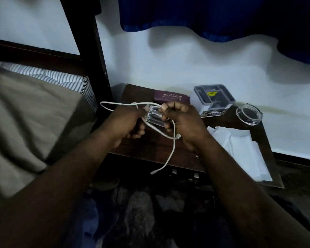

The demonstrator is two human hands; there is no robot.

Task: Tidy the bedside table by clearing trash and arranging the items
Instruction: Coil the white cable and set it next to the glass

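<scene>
The maroon case [171,99] reads "PRINCE OPTICALS"; the yellow sticker [211,93] on the box [212,106] is illegible.

Single view: head-worn wide-angle camera, aimed forward and down. Close range: left hand [127,122], right hand [184,120] at frame centre, above bench [150,151] front edge. Bed [25,113] fills left side; wall [186,65] ahead, at top.

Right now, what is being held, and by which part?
Both hold a small shiny block, white cable looped about it: left hand at its left end, right hand at its right end.
</scene>
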